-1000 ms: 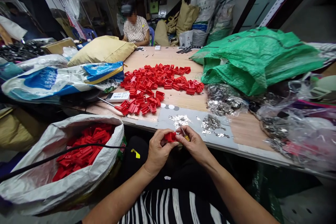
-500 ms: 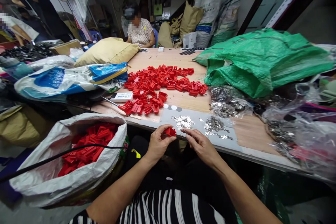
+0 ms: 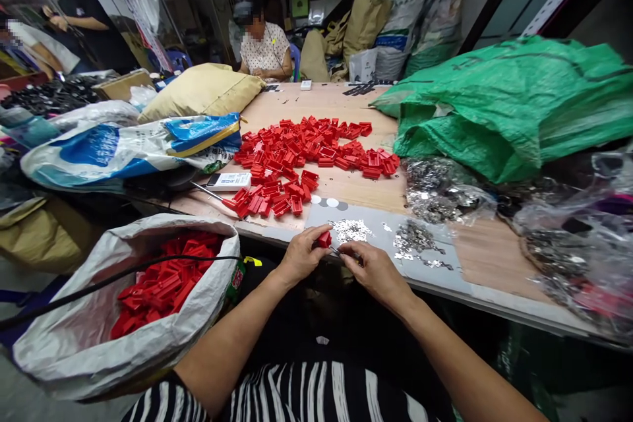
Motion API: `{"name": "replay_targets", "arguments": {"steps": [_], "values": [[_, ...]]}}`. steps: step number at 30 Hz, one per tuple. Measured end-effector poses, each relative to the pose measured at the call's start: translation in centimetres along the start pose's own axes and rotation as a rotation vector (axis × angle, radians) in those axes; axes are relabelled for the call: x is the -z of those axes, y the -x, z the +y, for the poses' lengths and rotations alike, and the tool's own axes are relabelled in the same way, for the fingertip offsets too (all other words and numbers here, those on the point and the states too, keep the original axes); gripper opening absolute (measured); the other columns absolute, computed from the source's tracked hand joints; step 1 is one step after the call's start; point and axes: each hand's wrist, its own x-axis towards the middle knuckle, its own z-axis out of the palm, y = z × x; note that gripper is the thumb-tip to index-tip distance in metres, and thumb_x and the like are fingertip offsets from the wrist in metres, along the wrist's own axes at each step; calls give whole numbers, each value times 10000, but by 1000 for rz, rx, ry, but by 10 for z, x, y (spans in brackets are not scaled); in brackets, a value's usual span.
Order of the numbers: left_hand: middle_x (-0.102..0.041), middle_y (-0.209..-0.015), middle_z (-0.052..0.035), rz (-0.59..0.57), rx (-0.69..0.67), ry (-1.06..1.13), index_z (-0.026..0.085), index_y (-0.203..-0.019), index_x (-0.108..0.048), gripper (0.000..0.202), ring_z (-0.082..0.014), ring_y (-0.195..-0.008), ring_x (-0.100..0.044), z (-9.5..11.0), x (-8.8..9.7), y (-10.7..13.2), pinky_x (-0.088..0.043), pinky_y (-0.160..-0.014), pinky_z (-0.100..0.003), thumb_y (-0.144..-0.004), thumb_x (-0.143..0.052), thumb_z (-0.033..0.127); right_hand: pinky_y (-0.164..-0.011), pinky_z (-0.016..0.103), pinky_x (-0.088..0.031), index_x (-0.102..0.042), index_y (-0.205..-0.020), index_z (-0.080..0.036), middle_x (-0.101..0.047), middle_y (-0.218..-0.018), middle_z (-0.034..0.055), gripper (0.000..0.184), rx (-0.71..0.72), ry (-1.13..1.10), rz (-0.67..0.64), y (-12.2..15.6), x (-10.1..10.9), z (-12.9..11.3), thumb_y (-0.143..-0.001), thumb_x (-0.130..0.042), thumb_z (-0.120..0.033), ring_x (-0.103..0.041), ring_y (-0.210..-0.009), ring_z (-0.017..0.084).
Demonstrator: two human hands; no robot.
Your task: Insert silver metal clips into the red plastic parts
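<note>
Head view: two bare hands at the near edge of a wooden tabletop [image 3: 482,247].

Left hand [image 3: 300,257]: thumb and fingers pinched on one small red plastic piece [image 3: 324,239], held at the near edge, by the left part of the grey mat [image 3: 383,214].

Right hand [image 3: 370,270]: fingers closed round a slim tool [image 3: 335,251], metal shaft pointing left towards the red piece; rest of tool hidden by the fingers; contact between shaft and piece cannot be told.

Grey mat: laid along the near edge; carries one bright pile of flat metal tabs [image 3: 351,231] and, to its right, one duller pile [image 3: 414,236].

Heap of red pieces [image 3: 316,145]: loose, spread from mid-tabletop towards the near left corner; white box [image 3: 237,180] just left of it.

Green sack [image 3: 514,102]: slumped along the right edge; clear bag of metal parts [image 3: 440,194] just in front.

Tan sack [image 3: 202,93]: full, at the left edge.

Open white sack [image 3: 44,357]: below the near left corner, holding further red pieces.

Co-worker [image 3: 267,56]: dotted top, seated at the far edge.
</note>
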Motion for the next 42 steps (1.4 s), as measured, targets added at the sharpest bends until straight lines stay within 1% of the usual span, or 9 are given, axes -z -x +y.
{"name": "replay_targets", "arguments": {"steps": [7, 14, 20, 26, 30, 34, 37, 40, 42], "values": [[-699, -1083, -39, -21, 3, 49, 273, -1155, -640, 470, -211, -1023, -626, 0, 2, -1, -465, -948, -363, -706, -704, 151, -777, 322, -475, -645, -936, -216, -670, -923, 44, 187, -2, 32, -46, -2, 1, 1, -846, -489, -165, -623, -856, 205], [-709, -1031, -34, -45, 3, 53, 260, -1094, -668, 412, -201, -962, -639, -2, 4, -5, -479, -898, -328, -698, -720, 160, -765, 316, -469, -617, -919, -229, -655, -922, 42, 164, -47, 153, -24, 0, -6, -5, -871, -477, -157, -621, -861, 211], [-711, -1025, -31, -51, 7, 60, 259, -1075, -676, 401, -201, -942, -644, -2, 4, -5, -488, -876, -324, -694, -714, 139, -734, 289, -437, -618, -905, -211, -649, -909, 46, 140, -138, 303, -103, -7, -6, -18, -879, -510, -127, -618, -847, 211], [-699, -1071, -35, -51, -10, 36, 252, -1084, -660, 383, -197, -975, -637, -7, 1, -4, -480, -887, -320, -720, -686, 137, -729, 287, -419, -626, -904, -195, -647, -921, 51, 128, -210, 325, -140, -17, -4, -28, -892, -518, -128, -609, -849, 212], [-692, -1047, -45, -27, 11, 14, 224, -1062, -651, 359, -192, -944, -627, -5, 1, 0, -466, -870, -316, -711, -701, 163, -765, 288, -431, -623, -971, -193, -627, -941, 60, 151, -138, 277, -127, -9, -4, -23, -906, -497, -141, -601, -883, 212], [-670, -885, -5, 51, 62, 42, 212, -957, -641, 288, -157, -808, -599, 5, 2, 12, -454, -790, -281, -683, -716, 169, -789, 320, -448, -580, -1103, -212, -588, -968, 70, 228, -15, 123, -69, 7, -2, -15, -943, -418, -199, -586, -892, 215], [-641, -802, 19, 137, 174, 226, 204, -885, -608, 271, -131, -735, -583, 17, 2, 22, -444, -748, -256, -654, -748, 194, -809, 334, -447, -538, -1082, -223, -594, -1001, 65, 203, 66, -83, -44, 19, 2, -11, -957, -378, -241, -580, -914, 211], [-647, -821, 25, 220, 304, 638, 210, -938, -563, 335, -114, -743, -608, 33, 1, 30, -448, -760, -243, -667, -759, 220, -751, 312, -447, -473, -1134, -227, -616, -884, 26, 201, 59, -250, -90, 27, 7, -15, -972, -363, -270, -586, -798, 185], [-663, -821, 13, 199, 379, 924, 196, -932, -552, 307, -115, -772, -635, 44, 1, 34, -454, -802, -251, -698, -748, 230, -699, 291, -439, -416, -1260, -227, -587, -746, -17, 291, 53, -307, -125, 30, 10, -21, -982, -360, -291, -564, -690, 167]]}}
